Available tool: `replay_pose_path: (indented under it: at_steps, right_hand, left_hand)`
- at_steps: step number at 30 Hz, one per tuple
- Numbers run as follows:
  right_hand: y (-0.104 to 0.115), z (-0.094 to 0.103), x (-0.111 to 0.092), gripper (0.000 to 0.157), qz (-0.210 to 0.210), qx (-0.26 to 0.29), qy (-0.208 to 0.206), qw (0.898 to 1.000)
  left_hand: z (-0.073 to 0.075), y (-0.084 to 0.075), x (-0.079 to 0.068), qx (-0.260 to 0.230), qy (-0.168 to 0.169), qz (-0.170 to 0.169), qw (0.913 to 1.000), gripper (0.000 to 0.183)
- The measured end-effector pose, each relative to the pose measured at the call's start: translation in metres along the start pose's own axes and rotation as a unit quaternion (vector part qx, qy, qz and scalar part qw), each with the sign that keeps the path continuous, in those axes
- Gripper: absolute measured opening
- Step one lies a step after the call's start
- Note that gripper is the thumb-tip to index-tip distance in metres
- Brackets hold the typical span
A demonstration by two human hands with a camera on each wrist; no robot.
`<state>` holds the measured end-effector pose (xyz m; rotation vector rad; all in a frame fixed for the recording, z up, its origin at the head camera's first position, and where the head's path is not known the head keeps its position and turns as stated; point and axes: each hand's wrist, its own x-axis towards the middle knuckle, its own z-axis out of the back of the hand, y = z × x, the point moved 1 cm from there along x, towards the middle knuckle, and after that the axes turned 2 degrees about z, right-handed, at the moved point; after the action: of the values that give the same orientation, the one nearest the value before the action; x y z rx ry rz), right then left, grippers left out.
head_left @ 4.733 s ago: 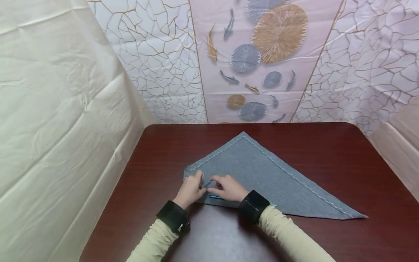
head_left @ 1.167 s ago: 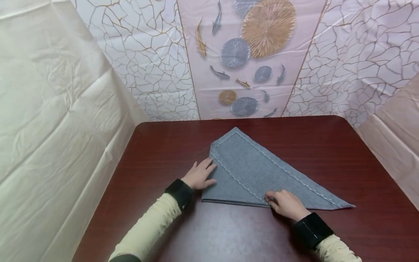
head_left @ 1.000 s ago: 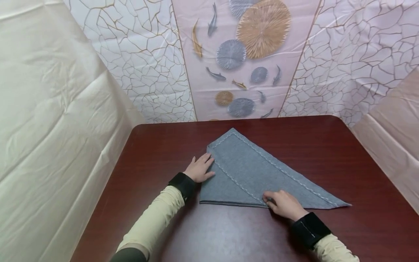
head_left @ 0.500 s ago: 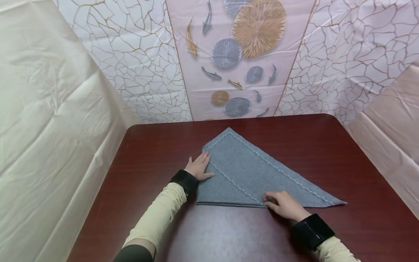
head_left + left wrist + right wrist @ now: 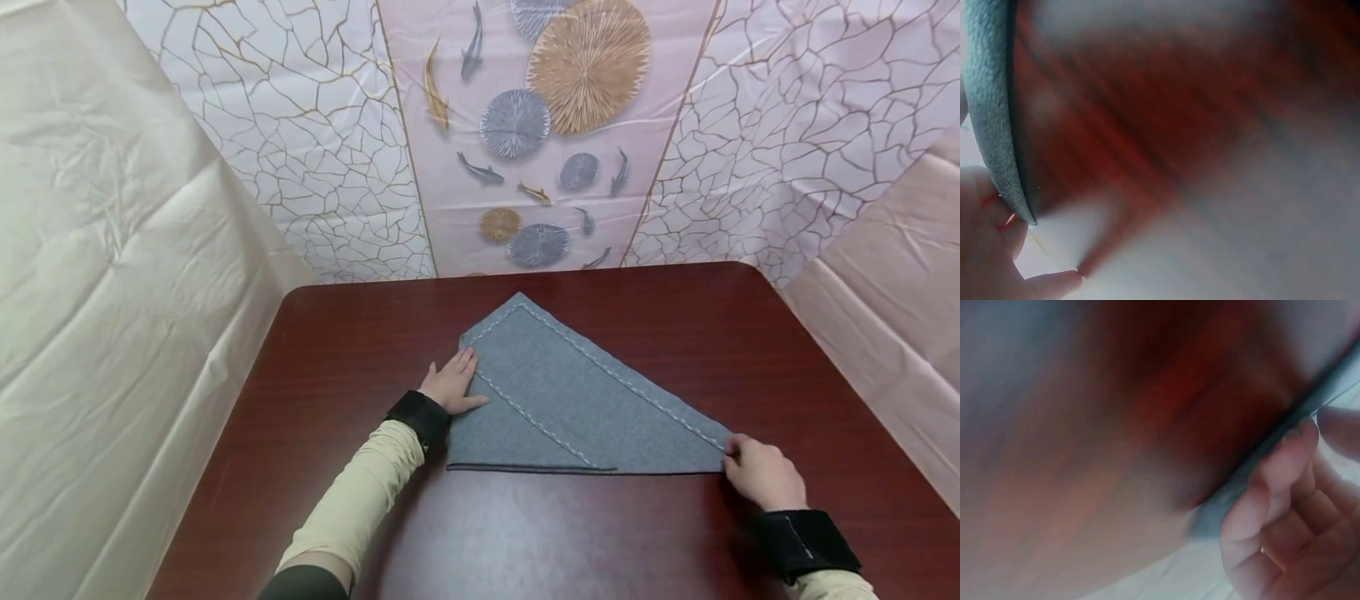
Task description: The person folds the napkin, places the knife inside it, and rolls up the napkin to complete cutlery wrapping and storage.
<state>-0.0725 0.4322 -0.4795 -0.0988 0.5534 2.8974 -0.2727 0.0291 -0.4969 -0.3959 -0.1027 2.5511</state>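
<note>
A grey cloth (image 5: pixel 592 392) with white stitching near its edges lies folded on the table, its peak pointing away from me. A stitched flap (image 5: pixel 502 433) is folded over its left part, down to the near edge. My left hand (image 5: pixel 450 386) rests flat on the cloth's left edge, fingers and thumb spread. At the far right end, my right hand (image 5: pixel 767 473) pinches the pointed corner, whose tip is hidden in the fingers. In the right wrist view, the cloth's edge (image 5: pixel 1235 487) runs to the curled fingers (image 5: pixel 1291 456) and thumb.
The dark red-brown table (image 5: pixel 360 333) surrounds the cloth, with glare near the front. A patterned curtain (image 5: pixel 330 150) hangs behind the far edge. Cream sheeting (image 5: pixel 135 317) slopes down on the left and more sheeting (image 5: pixel 892 275) hangs on the right.
The cloth's left part was folded inward earlier. My right hand has let go of the flap's lower point and moved right to the end corner. The left hand stays at the left edge.
</note>
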Motion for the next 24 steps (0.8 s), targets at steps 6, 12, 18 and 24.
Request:
replay_pose_path:
  at_steps: [6,12,18,24]
  right_hand:
    - [-0.021,0.009,-0.002,0.036,-0.110,0.000,-0.010,0.994]
    - [-0.031,0.015,0.000,0.054,-0.188,0.012,0.027,0.982]
    - [-0.036,0.018,0.003,0.051,-0.149,0.044,0.013,0.988]
    - [-0.021,0.014,-0.002,0.037,-0.073,0.094,-0.110,0.987]
  left_hand:
    - [-0.001,0.003,0.002,0.013,0.004,-0.001,0.9999,0.081]
    - [-0.002,0.002,0.003,-0.002,0.002,0.001,1.0000,0.081]
    - [-0.018,0.013,0.014,-0.006,-0.011,-0.012,0.9999,0.083]
    - [-0.003,0.002,0.004,0.010,0.002,0.001,1.0000,0.082]
